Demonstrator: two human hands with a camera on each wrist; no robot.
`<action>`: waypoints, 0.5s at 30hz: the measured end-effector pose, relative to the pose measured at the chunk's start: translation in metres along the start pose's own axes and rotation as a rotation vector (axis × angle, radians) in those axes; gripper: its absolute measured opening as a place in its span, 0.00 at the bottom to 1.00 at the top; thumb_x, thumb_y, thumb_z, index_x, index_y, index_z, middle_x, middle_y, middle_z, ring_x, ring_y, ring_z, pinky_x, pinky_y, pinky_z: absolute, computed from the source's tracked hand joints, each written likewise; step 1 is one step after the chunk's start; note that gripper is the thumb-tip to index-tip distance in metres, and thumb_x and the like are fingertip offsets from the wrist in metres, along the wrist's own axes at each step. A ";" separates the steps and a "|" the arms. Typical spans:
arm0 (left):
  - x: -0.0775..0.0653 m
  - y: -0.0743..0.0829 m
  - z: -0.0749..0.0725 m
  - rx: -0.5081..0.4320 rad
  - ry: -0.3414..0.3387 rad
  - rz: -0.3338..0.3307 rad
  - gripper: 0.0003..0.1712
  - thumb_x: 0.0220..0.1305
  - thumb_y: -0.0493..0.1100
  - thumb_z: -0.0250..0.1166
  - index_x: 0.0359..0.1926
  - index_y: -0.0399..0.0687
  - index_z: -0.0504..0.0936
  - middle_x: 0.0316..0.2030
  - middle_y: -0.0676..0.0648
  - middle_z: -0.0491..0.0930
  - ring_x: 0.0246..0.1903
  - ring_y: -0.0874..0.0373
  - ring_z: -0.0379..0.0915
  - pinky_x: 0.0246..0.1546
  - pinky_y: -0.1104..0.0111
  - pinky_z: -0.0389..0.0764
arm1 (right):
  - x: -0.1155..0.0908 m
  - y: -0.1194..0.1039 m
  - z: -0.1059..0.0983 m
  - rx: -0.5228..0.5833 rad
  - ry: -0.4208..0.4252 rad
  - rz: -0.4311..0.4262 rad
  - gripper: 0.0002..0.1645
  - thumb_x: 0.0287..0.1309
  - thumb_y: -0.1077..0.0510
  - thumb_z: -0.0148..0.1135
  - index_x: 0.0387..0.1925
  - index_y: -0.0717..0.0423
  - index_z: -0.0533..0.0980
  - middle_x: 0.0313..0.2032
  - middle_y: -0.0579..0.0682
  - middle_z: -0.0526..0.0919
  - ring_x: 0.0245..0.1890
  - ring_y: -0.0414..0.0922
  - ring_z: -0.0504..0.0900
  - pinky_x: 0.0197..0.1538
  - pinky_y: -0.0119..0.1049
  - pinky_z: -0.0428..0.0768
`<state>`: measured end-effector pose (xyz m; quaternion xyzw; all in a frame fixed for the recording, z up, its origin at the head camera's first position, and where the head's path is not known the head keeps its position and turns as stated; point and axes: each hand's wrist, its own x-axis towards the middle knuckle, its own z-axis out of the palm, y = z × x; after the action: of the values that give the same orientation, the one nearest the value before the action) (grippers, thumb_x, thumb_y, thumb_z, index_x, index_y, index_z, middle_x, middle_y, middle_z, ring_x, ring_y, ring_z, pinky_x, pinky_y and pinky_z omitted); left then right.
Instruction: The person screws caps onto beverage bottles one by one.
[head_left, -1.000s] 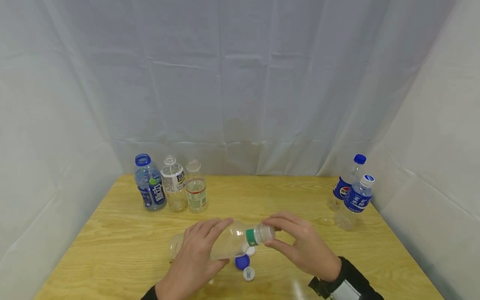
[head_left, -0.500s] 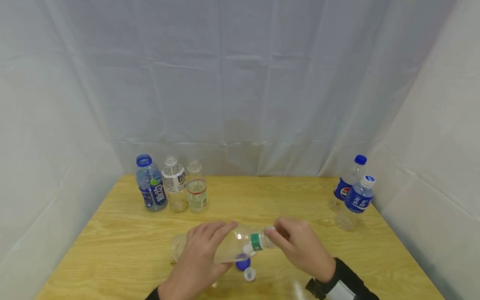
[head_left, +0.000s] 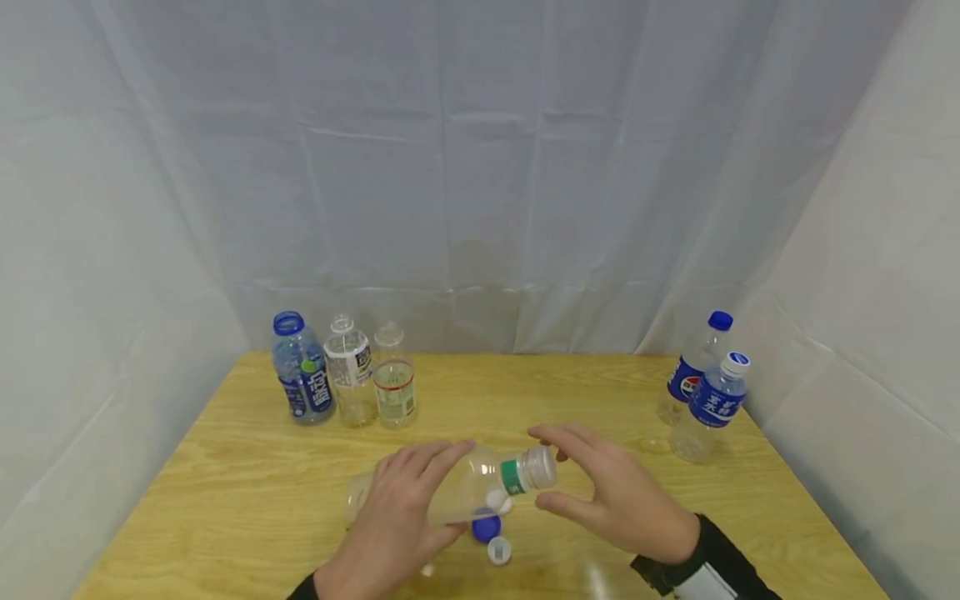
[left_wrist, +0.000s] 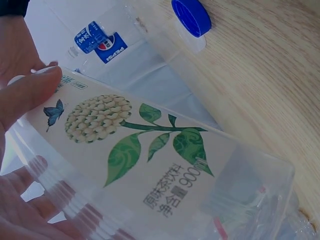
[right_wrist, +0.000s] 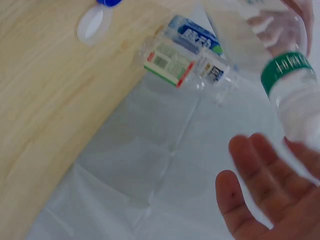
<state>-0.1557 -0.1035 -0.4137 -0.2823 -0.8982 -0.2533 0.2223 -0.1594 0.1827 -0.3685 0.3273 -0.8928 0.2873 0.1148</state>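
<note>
We grip the green-banded bottle (head_left: 482, 477) in our left hand (head_left: 397, 510), its long axis nearly nine to three o'clock. Our right hand (head_left: 618, 493), spread wide, seemingly untouching, is nearer the neck (head_left: 538, 468), at three.

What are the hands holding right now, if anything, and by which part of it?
The left hand grips the green-banded bottle round its body; the right hand is close by but holds nothing.
</note>
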 end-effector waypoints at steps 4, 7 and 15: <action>0.001 0.001 0.000 -0.006 -0.004 0.003 0.57 0.35 0.51 0.86 0.70 0.65 0.70 0.57 0.53 0.78 0.57 0.52 0.74 0.58 0.49 0.74 | -0.001 0.002 -0.003 -0.026 0.035 -0.129 0.33 0.60 0.52 0.71 0.66 0.38 0.71 0.56 0.35 0.78 0.49 0.33 0.79 0.49 0.32 0.83; 0.001 0.001 0.001 -0.014 -0.018 0.000 0.56 0.36 0.52 0.86 0.70 0.64 0.71 0.57 0.54 0.78 0.58 0.52 0.73 0.58 0.50 0.73 | -0.002 0.002 -0.003 -0.066 0.051 -0.126 0.27 0.62 0.50 0.70 0.61 0.41 0.75 0.48 0.33 0.79 0.43 0.33 0.78 0.45 0.31 0.82; 0.002 0.004 0.002 -0.026 -0.028 0.004 0.57 0.35 0.50 0.86 0.70 0.64 0.71 0.56 0.54 0.78 0.58 0.53 0.73 0.57 0.51 0.73 | -0.002 0.001 0.002 -0.170 0.053 0.009 0.16 0.65 0.39 0.63 0.46 0.42 0.79 0.33 0.30 0.76 0.33 0.32 0.73 0.37 0.27 0.76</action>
<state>-0.1553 -0.0990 -0.4126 -0.2904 -0.8973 -0.2606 0.2064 -0.1591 0.1832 -0.3711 0.3048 -0.9121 0.2193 0.1645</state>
